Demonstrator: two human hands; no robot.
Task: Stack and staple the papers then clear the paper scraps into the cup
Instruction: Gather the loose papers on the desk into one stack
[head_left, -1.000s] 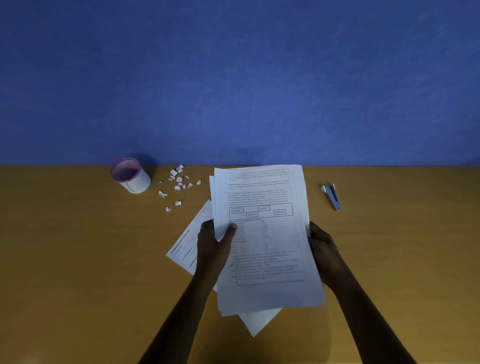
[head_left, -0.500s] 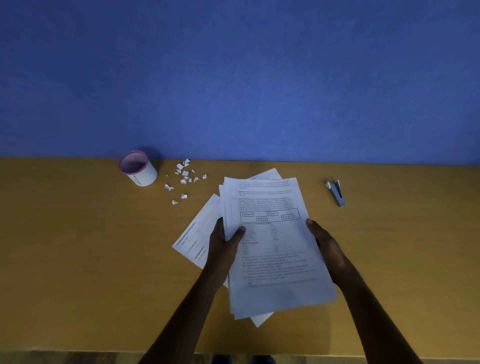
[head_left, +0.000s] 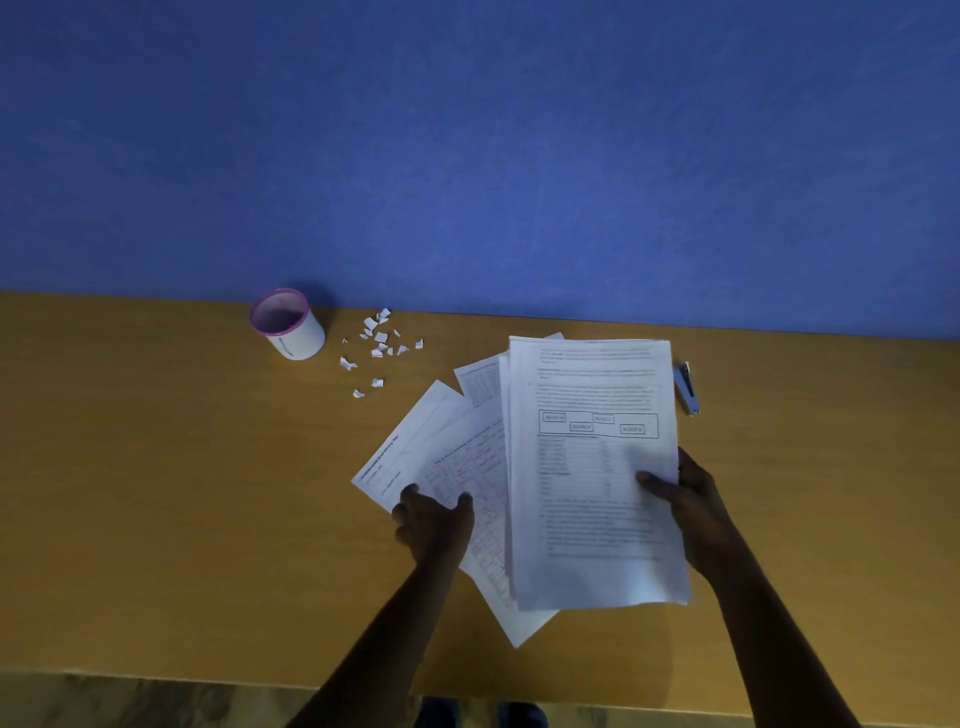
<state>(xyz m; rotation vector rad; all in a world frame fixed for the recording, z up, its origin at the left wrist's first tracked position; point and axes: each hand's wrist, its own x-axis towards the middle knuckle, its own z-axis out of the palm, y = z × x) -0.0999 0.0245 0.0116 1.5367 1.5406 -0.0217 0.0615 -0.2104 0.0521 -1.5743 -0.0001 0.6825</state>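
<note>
The job is only in its first part, as I judge it. The person's right hand (head_left: 696, 512) is clamped on a stack of white printed paper sheets (head_left: 592, 483). The thumb lies on top near the stack's right edge and the fingers are hidden underneath. The stack seems to be held a little above the ochre wooden bench (head_left: 156, 493), and its left edges sit slightly stepped, so I would not call it squared.

The left hand (head_left: 431, 525) rests on the loose white printed sheets (head_left: 452, 452), which lie fanned on the bench just left of the stack and partly under it. Its fingers are bent and its thumb stands apart at the near left edge of those sheets. I cannot tell whether it has a grip on one or only touches them.

Nothing looks stapled. The small blue-grey stapler (head_left: 687, 389) lies untouched on the bench beyond the right hand, just past the stack's far right corner.

The torn white paper scraps (head_left: 379, 345) are scattered beyond the left hand, well apart from it. The white round cup with a pink rim (head_left: 291, 330) stands upright just left of the scraps, farther off again. I cannot make out anything inside it.

So what remains, to my eye, is gathering the loose sheets into the stack, evening the edges, stapling, and then all of the clearing.
</note>
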